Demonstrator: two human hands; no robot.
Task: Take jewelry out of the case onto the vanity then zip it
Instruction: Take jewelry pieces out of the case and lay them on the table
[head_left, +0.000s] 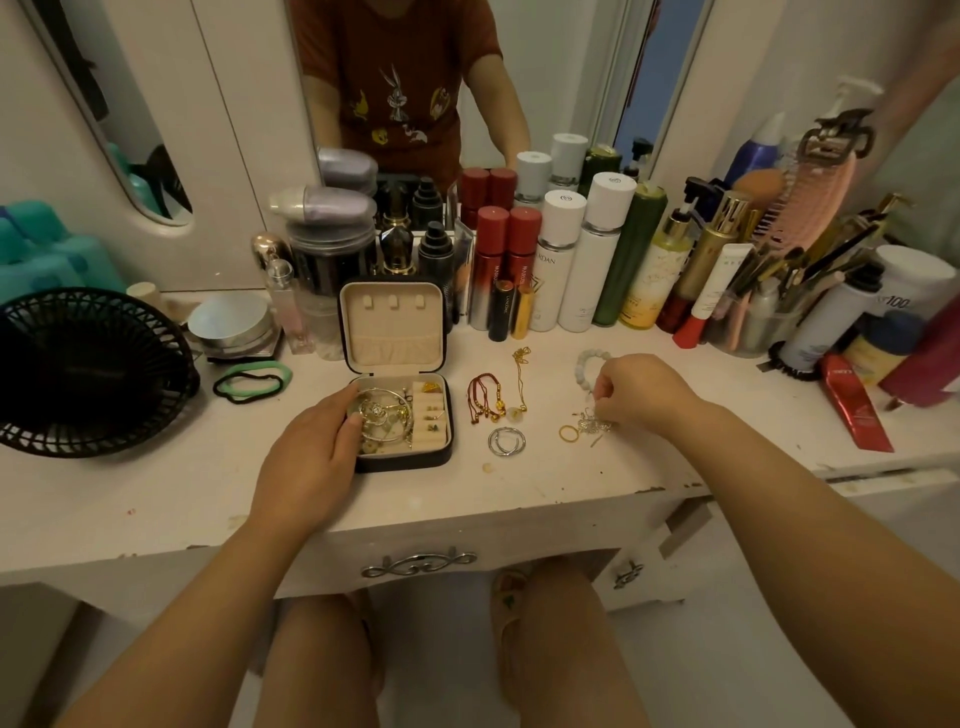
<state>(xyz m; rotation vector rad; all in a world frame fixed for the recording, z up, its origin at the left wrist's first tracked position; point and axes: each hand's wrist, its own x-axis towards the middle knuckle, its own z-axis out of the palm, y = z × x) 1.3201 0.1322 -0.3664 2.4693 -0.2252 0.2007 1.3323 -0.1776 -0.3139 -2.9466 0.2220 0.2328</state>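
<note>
A small black jewelry case (434, 460) with a cream lining lies open on the white vanity (649, 457), its lid (393, 325) upright. Inside are silver bangles (387, 421) and small earrings. My left hand (309, 457) grips the case's left edge. To the right of the case lie red cord bracelets (483, 400), a gold necklace (521, 384), silver hoops (506, 441), a gold ring (569, 433) and a pale bead bracelet (584, 369). My right hand (641, 392) pinches a tangled silver chain (595, 423) at the table surface.
A row of bottles and cans (561, 260) lines the back by the mirror. A black fan (88, 371) stands at the left, with hair ties (252, 382) and a jar (234, 325) beside it. A brush holder (753, 317) and a red tube (857, 410) crowd the right.
</note>
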